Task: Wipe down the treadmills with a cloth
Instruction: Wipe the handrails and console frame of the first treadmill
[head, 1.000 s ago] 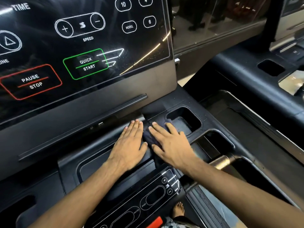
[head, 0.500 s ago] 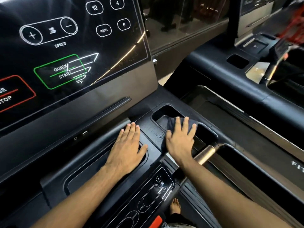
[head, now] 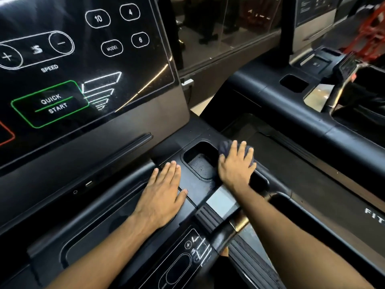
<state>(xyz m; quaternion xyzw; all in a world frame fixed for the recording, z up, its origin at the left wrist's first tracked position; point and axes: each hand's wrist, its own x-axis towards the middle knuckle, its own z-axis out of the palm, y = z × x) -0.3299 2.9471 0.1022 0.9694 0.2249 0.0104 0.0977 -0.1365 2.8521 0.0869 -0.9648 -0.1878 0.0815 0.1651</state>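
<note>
Right hand point(head: 235, 166) flat, pressing bunched cloth point(head: 224, 146), long axis unclear; left hand point(head: 162, 195) flat on treadmill console point(head: 196, 181).

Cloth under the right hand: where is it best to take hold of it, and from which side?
Probably the bunched fold of the cloth that sticks out past the right hand at the far left. Come from above, over the pocket: the rest lies pressed flat under the palm, so only that fold offers something to pinch.
</note>
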